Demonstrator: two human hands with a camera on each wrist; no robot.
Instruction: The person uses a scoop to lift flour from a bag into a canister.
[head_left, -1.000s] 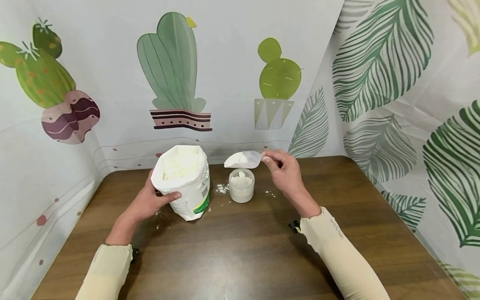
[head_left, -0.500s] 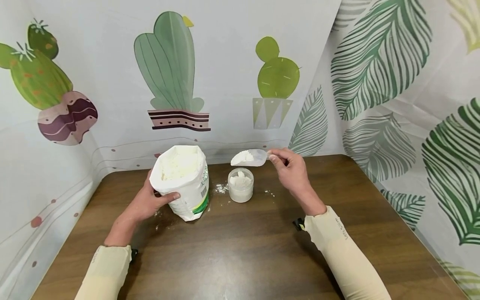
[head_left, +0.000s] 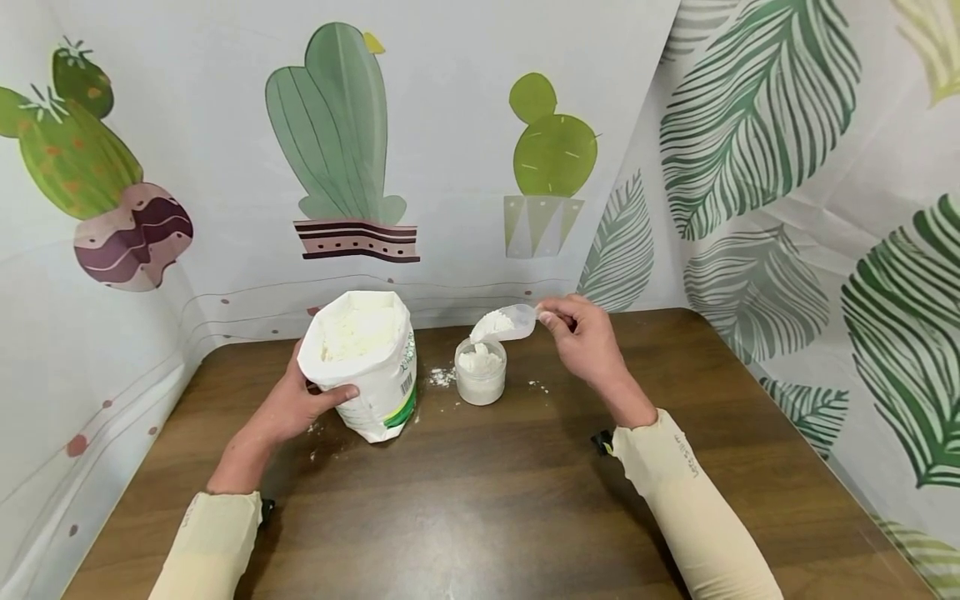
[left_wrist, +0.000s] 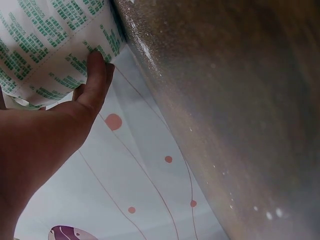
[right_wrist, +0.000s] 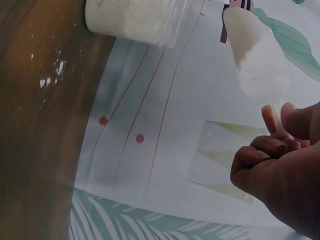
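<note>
My left hand (head_left: 296, 404) grips the side of an open white paper bag (head_left: 375, 392) full of white powder, thumb across its front. The bag tilts toward me, and green print shows on it in the left wrist view. My right hand (head_left: 581, 333) pinches the handle of a clear plastic scoop (head_left: 521, 320). White powder (head_left: 492, 323) lies in the scoop, whose lip dips over the back rim of a small clear jar (head_left: 480, 387). That jar stands on the table and holds white powder, heaped in the middle. In the right wrist view the scoop (right_wrist: 260, 65) shows from beneath.
Spilled powder (head_left: 442, 377) lies on the brown wooden table (head_left: 450, 500) between bag and jar, with specks right of the jar. A white cloth backdrop (head_left: 450, 167) printed with cacti and leaves rises behind the table's back edge.
The scoop first shifted right above the jar, then its lip tipped down toward the jar, and the powder slid toward the lip. The left hand and bag have stayed in place.
</note>
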